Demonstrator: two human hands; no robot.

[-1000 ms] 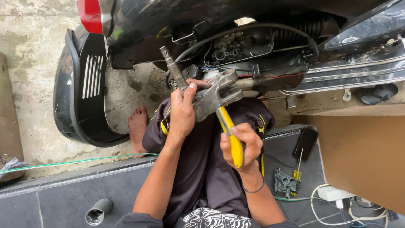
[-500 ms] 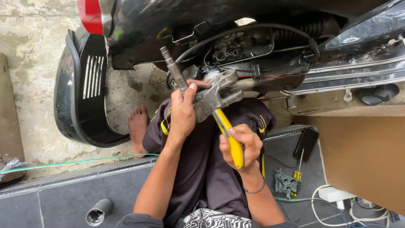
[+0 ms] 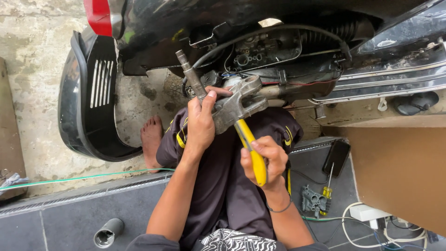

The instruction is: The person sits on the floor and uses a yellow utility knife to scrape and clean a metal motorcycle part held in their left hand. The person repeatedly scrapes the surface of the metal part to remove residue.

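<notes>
Bare concrete floor [image 3: 37, 93] and dark tiles [image 3: 69, 218] lie beneath a black scooter [image 3: 195, 28] with its underside exposed. Left hand [image 3: 200, 125] clenches a grey metal bracket with a threaded shaft [image 3: 232, 104] (held up just below the engine). Right hand [image 3: 265, 160] grips a yellow-handled tool [image 3: 251, 148], its tip touching the bracket.

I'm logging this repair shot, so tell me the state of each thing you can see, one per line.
Left hand: closed around the grey metal part.
Grey metal part: held up, off the scooter, threaded shaft pointing up-left.
Right hand: gripping the yellow-handled tool.
Yellow-handled tool: tip against the part.
Scooter: side opened, engine parts exposed.
Black panel: standing on the ground beside the scooter.
Socket: lying on the tiles.
</notes>
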